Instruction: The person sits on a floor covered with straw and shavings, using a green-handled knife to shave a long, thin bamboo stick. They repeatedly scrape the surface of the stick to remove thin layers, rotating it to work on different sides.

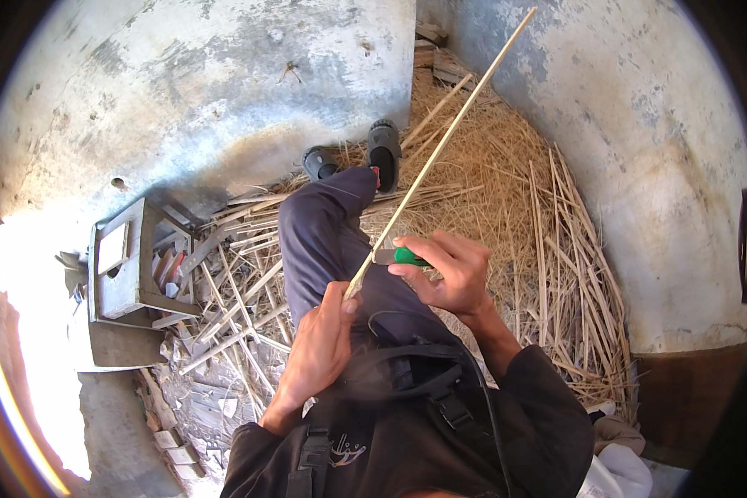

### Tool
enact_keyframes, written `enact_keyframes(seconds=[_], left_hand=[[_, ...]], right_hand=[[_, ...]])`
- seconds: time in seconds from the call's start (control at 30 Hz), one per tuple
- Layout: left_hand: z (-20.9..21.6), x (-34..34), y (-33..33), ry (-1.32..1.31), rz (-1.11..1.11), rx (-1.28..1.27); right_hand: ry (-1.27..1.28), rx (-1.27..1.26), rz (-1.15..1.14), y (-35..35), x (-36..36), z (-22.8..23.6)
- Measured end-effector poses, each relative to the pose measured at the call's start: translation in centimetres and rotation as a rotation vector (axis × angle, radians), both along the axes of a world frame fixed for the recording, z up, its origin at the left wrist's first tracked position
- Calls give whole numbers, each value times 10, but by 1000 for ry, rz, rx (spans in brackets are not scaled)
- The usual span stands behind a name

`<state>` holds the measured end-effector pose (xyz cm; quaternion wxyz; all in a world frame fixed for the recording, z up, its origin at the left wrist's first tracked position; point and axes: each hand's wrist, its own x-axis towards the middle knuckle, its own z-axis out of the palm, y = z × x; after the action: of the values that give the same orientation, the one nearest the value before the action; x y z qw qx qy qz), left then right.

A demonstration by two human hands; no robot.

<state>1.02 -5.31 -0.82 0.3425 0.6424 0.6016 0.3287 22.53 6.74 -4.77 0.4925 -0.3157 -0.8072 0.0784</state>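
Note:
A long, thin, pale strip of split wood or bamboo point(440, 153) slants from my lap up toward the far right. Its near end sits in my left hand point(319, 344), the fingers closed round it. My right hand point(446, 270) grips a knife point(407, 256) with a green handle, thumb and forefinger pinching it. The short metal blade points left and meets the strip a little beyond my left hand. Both hands are above my legs, in dark trousers. The blade's far edge is hidden behind the strip.
Thin shavings point(490, 199) heap on the floor ahead and to the right. Split sticks point(585, 290) lie in a bundle along the right wall, and more sticks point(241, 290) cross at the left. A worn wooden box point(145, 274) holding small items stands left. Stained walls close in ahead and right.

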Motion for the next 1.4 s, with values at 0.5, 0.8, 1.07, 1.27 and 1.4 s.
enact_keyframes(seconds=[0.5, 0.8, 1.07, 1.27, 1.4], left_hand=[[0, 0, -4, 30, -2, -16], [-19, -9, -24, -24, -13, -98], [-7, -15, -22, -102, -28, -146], [-11, -20, -23, -56, -30, -183], [-23, -35, -16, -48, -141, -191]], right_hand=[[17, 9, -33, 5, 8, -2], [167, -147, -276, 49, 55, 1], [119, -297, -155, 38, 64, 12], [163, -140, -82, 48, 61, -10], [184, -263, -45, 40, 59, -4]])
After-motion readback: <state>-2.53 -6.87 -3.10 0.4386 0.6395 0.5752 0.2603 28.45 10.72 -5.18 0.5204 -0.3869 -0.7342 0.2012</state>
